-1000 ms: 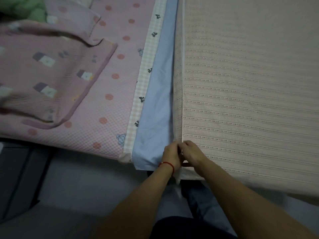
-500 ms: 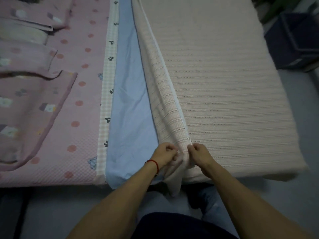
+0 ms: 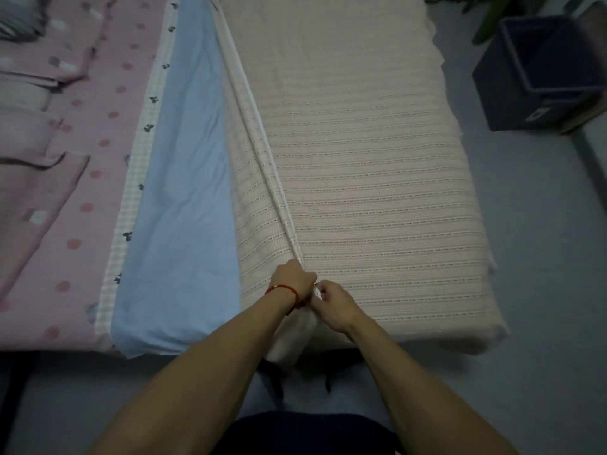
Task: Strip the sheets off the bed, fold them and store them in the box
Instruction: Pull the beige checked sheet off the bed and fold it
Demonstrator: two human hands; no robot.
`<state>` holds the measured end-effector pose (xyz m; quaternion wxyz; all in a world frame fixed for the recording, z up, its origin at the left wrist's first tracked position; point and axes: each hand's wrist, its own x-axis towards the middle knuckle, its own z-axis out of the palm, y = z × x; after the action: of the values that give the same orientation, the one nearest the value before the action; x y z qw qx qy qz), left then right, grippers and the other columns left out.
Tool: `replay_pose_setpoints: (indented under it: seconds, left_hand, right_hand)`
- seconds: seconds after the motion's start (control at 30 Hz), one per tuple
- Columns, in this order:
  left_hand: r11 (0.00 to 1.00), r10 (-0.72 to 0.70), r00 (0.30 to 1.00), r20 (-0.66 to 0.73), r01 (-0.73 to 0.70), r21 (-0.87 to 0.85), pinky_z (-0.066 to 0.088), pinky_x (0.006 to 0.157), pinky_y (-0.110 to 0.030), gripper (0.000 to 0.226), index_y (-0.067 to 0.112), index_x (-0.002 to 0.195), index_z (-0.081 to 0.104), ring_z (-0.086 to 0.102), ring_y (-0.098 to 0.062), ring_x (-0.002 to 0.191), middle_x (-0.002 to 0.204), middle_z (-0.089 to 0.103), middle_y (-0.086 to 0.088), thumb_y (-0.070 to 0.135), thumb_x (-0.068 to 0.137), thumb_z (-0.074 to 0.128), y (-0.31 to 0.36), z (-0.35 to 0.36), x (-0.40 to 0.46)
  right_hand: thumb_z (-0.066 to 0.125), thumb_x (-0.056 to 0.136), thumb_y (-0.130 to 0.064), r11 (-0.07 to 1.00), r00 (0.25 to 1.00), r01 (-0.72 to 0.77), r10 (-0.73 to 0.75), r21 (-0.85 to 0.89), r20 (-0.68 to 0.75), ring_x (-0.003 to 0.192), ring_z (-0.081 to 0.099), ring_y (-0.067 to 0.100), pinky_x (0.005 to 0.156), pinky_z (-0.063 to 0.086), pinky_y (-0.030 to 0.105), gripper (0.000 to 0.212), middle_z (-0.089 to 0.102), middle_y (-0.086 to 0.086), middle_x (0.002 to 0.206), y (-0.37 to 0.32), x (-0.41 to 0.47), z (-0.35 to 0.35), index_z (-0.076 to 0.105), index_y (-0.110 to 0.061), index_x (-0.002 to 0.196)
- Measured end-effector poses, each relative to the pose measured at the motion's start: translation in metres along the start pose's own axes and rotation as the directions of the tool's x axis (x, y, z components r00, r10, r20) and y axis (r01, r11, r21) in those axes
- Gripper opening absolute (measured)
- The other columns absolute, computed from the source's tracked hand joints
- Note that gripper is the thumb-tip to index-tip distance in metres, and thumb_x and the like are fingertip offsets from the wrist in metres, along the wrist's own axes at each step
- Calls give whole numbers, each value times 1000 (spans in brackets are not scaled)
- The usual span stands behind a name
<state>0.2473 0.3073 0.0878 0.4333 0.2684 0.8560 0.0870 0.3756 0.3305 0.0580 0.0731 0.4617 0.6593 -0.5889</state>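
pink quilt (image 3: pixel 75 178): far left on the bed, bunched, not in play
blue sheet (image 3: pixel 184 198): flat beside it, corner over the bed end
left hand (image 3: pixel 293 280): fingers curled round the folded edge of the beige sheet (image 3: pixel 371 198), likely pinning layers in line
right hand (image 3: pixel 333 305): touching left, pinching the same corner
box (image 3: pixel 545 73): far right on the floor, open, well apart, ready for storage

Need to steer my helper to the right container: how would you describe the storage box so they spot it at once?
Start at the beige striped sheet on the bed's right side, then look past its far right edge to the grey floor. The box stands there: dark navy, square, open-topped, the only container, with green leaves just behind it.
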Motion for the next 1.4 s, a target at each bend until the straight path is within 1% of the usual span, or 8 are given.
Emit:
replay_pose_setpoints:
  seconds: [0.1,0.23,0.37,0.6,0.77,0.93,1.1,1.4]
  left_hand:
    - [998,41,998,36,-43,40,38,49,-25,21,6,102,58,51,-17,65,88,57,-7,25,97,54,39,24,-4]
    - [993,102,991,83,-106,54,36,46,-25,15,7,90,57,49,-15,58,71,53,-2,21,94,55,76,62,-3]
    - [984,160,976,146,-169,55,39,46,-26,16,10,82,55,55,-18,60,73,57,-5,20,93,54,106,96,-2]
    - [984,151,967,206,-167,63,57,78,-39,32,10,126,56,63,-30,100,125,63,-13,26,103,40,145,156,9]
    - [992,-114,937,331,125,-13,60,80,-45,47,27,149,42,52,-32,127,148,45,-8,30,102,48,168,198,-8]
    - [966,-222,967,121,235,-104,60,85,-44,43,20,137,53,60,-28,107,129,57,-10,22,95,54,216,239,-44]
    - [964,-11,985,-175,-36,-263,51,83,-27,36,25,130,58,60,-12,99,129,60,-2,19,95,58,323,261,-77]
    - [821,133,843,-522,-389,-418,50,87,-25,30,27,122,61,59,-10,108,120,62,13,18,94,58,501,230,-59]
  right_hand:
    - [59,98,-40,998,1000,-15,14,-54,-17,77,55,7,62,40,20,18,61,-6,88,25,-13,-41,55,-23,97]
    - [61,96,-46,991,995,-64,54,-118,-86,66,52,6,55,34,21,25,56,-10,75,61,-36,-81,49,-31,80]
    - [57,99,-42,985,975,-113,83,-134,-207,71,57,10,55,37,20,15,62,-7,80,92,-56,-105,53,-29,95]
    - [67,93,-35,964,953,-223,185,-143,-238,84,64,20,71,48,31,16,68,1,91,159,-51,-158,56,-25,99]
    - [58,97,-25,952,974,-227,221,-206,-52,107,61,26,89,50,34,20,62,7,120,218,-26,-222,61,-19,116]
    - [62,92,-35,984,985,-124,139,-131,105,92,65,24,81,51,35,8,69,2,104,264,-51,-331,63,-28,96]
    - [61,95,-20,1000,999,-26,26,-11,25,88,68,22,80,56,30,8,71,3,97,240,-81,-460,67,-25,97]
    - [57,100,-21,959,953,266,-247,94,-176,87,70,9,67,51,18,18,71,-5,105,144,-76,-611,67,-24,114]
